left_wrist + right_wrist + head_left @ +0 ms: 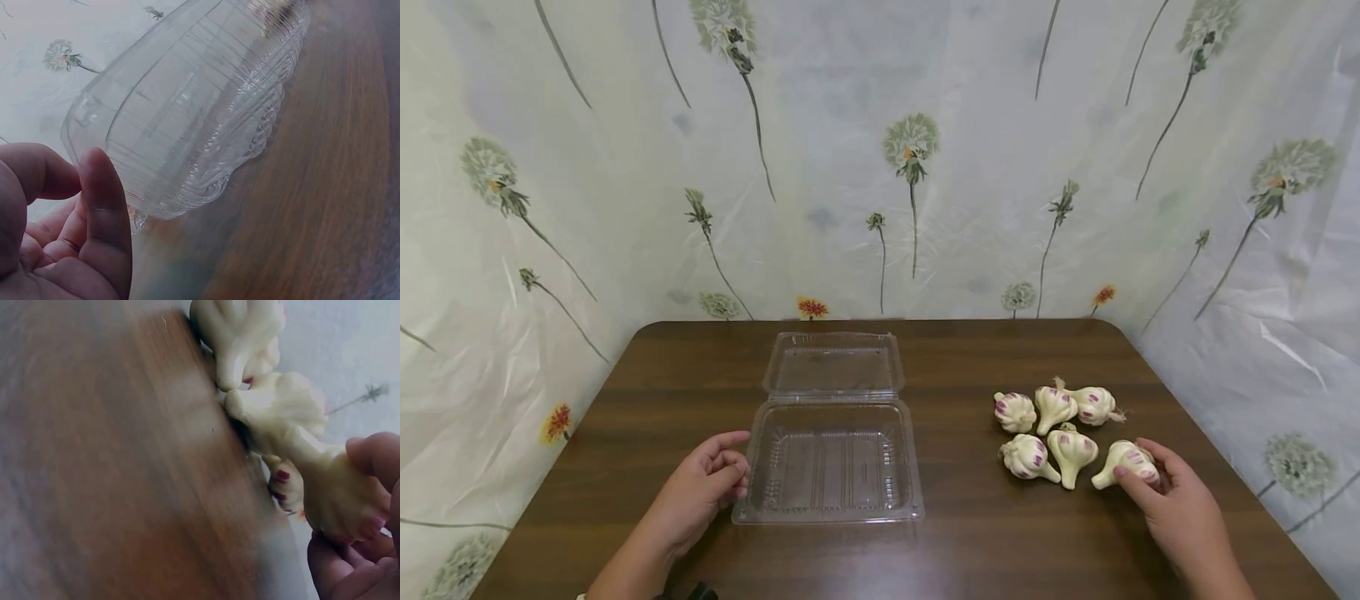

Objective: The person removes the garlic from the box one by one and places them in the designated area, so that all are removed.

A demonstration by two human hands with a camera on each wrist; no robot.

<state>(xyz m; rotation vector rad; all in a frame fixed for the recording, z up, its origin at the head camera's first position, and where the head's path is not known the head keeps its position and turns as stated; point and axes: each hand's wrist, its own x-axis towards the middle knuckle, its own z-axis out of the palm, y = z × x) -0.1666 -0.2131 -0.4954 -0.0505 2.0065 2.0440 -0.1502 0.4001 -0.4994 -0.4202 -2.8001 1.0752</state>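
Observation:
An open clear plastic clamshell container (831, 522) lies on the table, its lid (835, 387) folded back away from me. At its left side, my left hand (703, 479) pinches the rim between thumb and finger; the left wrist view shows the thumb (103, 206) at the container's corner. On the right, my right hand (1183, 504) grips a garlic bulb (1127, 465), white with purple patches, its stem pointing left. In the right wrist view, thumb and fingers hold the rounded end of that bulb (340, 487). Several other garlic bulbs (1072, 450) lie close together just left of it.
The brown wooden table (970, 533) spans the width in front of me. A pale sheet printed with dandelions (835, 167) hangs behind it and along both sides. A small dark object (702, 592) shows at the bottom edge near my left wrist.

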